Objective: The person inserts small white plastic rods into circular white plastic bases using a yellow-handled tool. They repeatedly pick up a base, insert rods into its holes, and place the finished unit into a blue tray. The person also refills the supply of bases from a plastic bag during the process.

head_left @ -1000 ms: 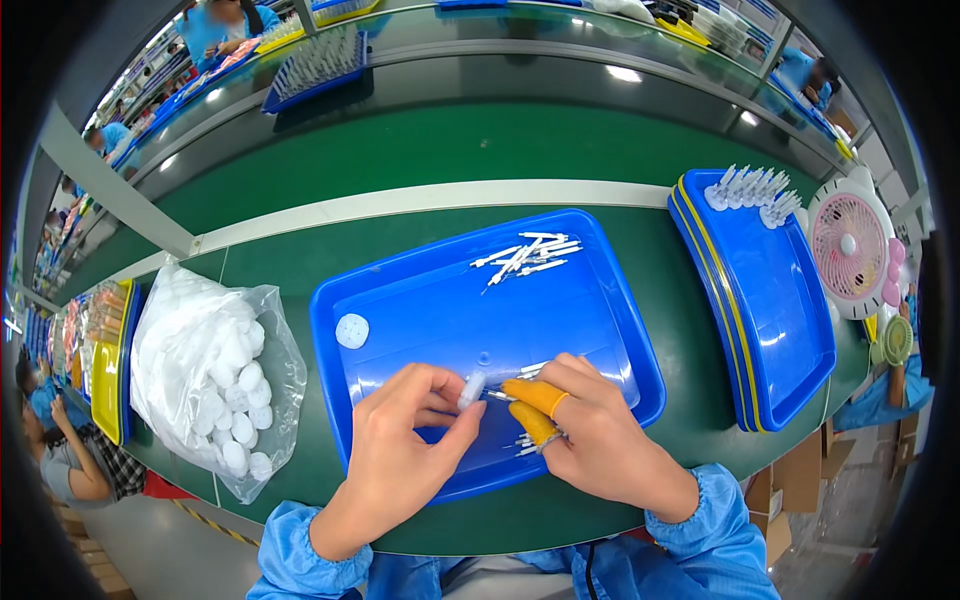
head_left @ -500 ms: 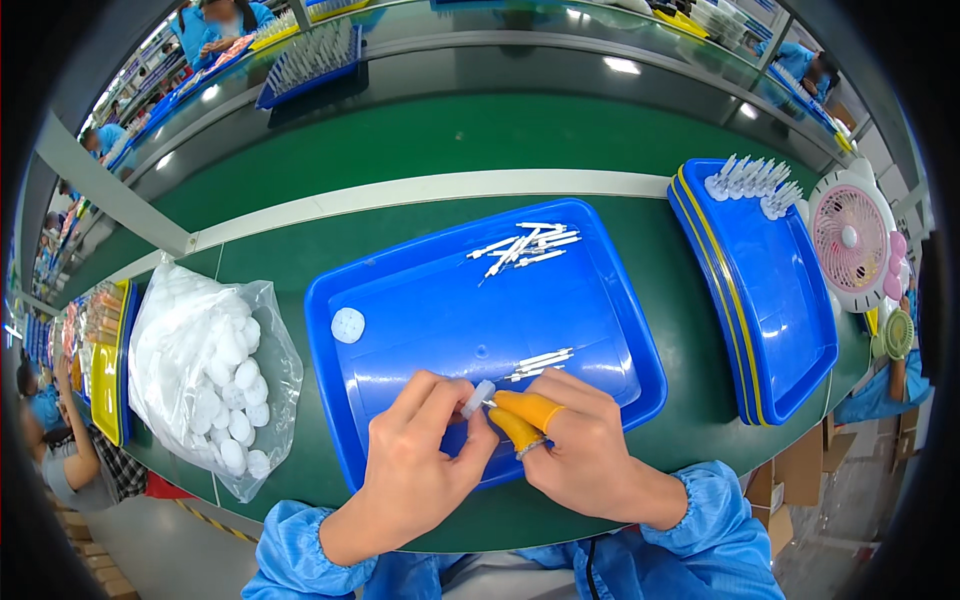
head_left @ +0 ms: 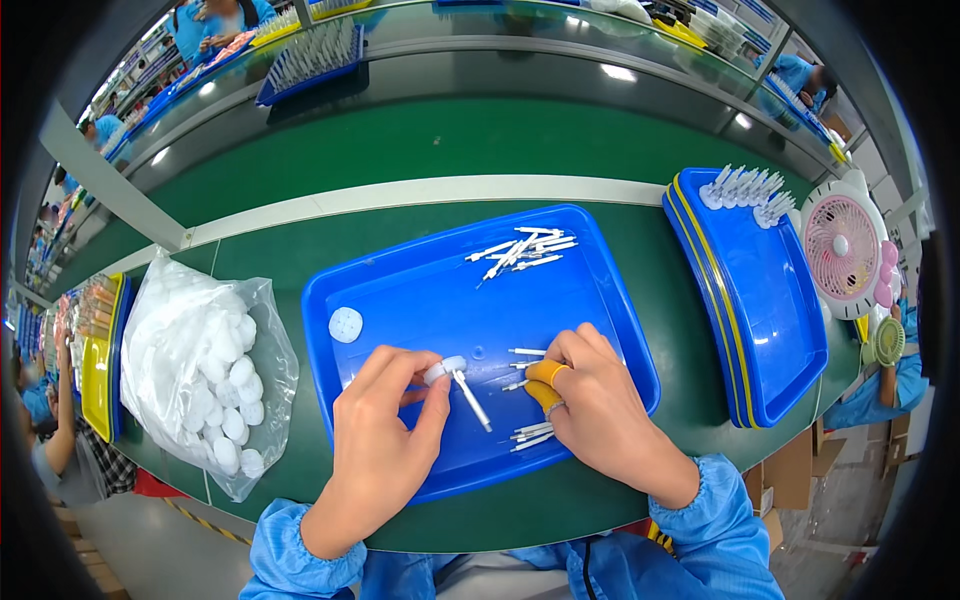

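My left hand (head_left: 385,425), over the near left of the blue tray (head_left: 400,290), pinches a round translucent white plastic piece (head_left: 447,368). One thin white rod (head_left: 474,403) juts from this piece, slanting down toward me. My right hand (head_left: 605,415) wears yellow finger cots and is closed over thin white rods (head_left: 526,351) in the tray's right part; their ends stick out left of the fingers. Just below it lie several more rods (head_left: 532,437). Another rod pile (head_left: 525,250) is at the tray's far side, and a loose white disc (head_left: 346,324) lies at its left.
A clear bag (head_left: 220,370) of white round pieces stands left of the tray. On the right are stacked blue and yellow trays (head_left: 760,320) bearing upright rod assemblies (head_left: 745,187), beside a pink and white fan (head_left: 843,245). Co-workers sit beyond the bench.
My hands have parted. The left has moved left and up with the white piece, its rod now showing; the right has let go of it and moved up and right onto the rods.
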Demonstrator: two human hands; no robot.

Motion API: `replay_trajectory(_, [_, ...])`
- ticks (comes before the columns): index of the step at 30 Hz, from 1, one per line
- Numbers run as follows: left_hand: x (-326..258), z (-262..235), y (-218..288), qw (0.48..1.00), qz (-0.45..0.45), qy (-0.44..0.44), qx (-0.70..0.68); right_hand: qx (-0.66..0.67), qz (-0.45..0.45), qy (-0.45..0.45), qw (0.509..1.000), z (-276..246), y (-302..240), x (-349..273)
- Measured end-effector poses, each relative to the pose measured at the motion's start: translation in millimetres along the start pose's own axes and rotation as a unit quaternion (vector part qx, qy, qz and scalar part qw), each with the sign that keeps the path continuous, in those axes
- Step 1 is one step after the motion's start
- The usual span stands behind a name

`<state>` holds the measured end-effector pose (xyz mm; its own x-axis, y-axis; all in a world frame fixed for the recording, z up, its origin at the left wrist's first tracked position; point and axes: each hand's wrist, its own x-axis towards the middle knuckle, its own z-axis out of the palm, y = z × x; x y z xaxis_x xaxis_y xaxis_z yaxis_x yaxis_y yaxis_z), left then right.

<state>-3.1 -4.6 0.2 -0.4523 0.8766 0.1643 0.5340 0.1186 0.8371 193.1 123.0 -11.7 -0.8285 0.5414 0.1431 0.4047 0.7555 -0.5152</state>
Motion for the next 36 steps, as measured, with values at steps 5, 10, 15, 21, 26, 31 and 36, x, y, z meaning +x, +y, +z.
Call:
replay_trajectory(5, [0,3,3,0.995,-0.045,-0.049,-0.075,0.121,0.01,0.003,0.993,-9,-7,-3])
replay_trajectory(10, [-2,3,6,0.995,-0.025,-0.072,-0.071,0.2,-0.043,-0.012,0.979,-11,-19,-5])
replay_trajectory(15, [-4,7,5,0.997,0.011,-0.06,-0.044,0.165,-0.061,-0.017,0.984,-7,-12,-6])
replay_trajectory(21, [-5,9,8,0.998,-0.015,-0.053,-0.033,0.12,-0.076,0.024,0.99,-7,-10,-2])
replay_trajectory(26, [-7,13,6,0.998,0.004,-0.054,-0.02,0.131,-0.076,0.027,0.988,2,-17,0])
replay_trajectory(31, [-8,15,4,0.998,0.043,-0.033,-0.019,0.181,-0.054,0.052,0.981,13,-23,-6])
replay_trajectory(36, [-13,16,3,0.997,0.069,-0.024,0.004,0.207,-0.043,0.107,0.972,17,-30,-8])
